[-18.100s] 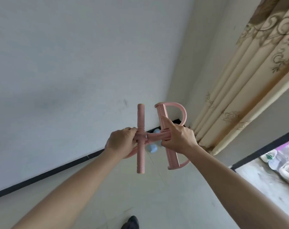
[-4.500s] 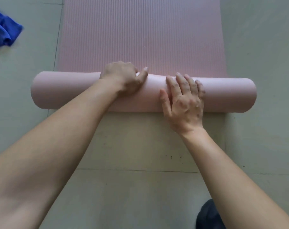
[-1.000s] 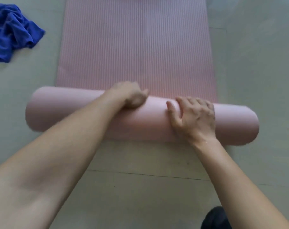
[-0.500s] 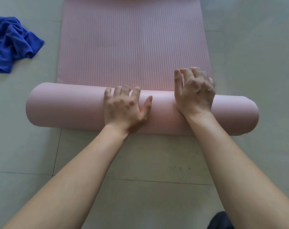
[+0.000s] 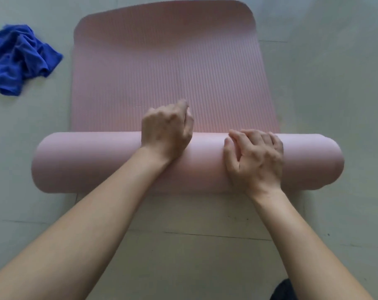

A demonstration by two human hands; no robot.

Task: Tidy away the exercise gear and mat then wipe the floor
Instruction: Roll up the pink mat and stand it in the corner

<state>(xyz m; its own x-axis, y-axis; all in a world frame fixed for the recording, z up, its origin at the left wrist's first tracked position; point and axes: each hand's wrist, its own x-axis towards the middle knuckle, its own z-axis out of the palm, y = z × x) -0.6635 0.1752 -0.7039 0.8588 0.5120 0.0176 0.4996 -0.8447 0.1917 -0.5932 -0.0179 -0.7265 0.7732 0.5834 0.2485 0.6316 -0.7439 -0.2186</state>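
Observation:
A pink ribbed exercise mat [image 5: 166,61] lies flat on the floor, its far rounded end in view. Its near part is wound into a thick roll [image 5: 86,163] lying across the view. My left hand [image 5: 166,128] rests on top of the roll near the middle, fingers curled over its far side. My right hand [image 5: 255,156] presses flat on the roll to the right, fingers spread. A crumpled blue cloth [image 5: 19,59] lies on the floor at the far left, apart from the mat.
The pale tiled floor [image 5: 194,245] shows bare between me and the roll, with a tile seam across it. A dark shoe tip [image 5: 283,291] shows at the bottom right edge.
The roll has grown thicker and moved away from me along the mat. My left hand has shifted over the top of the roll, my right hand has dropped back onto its near side.

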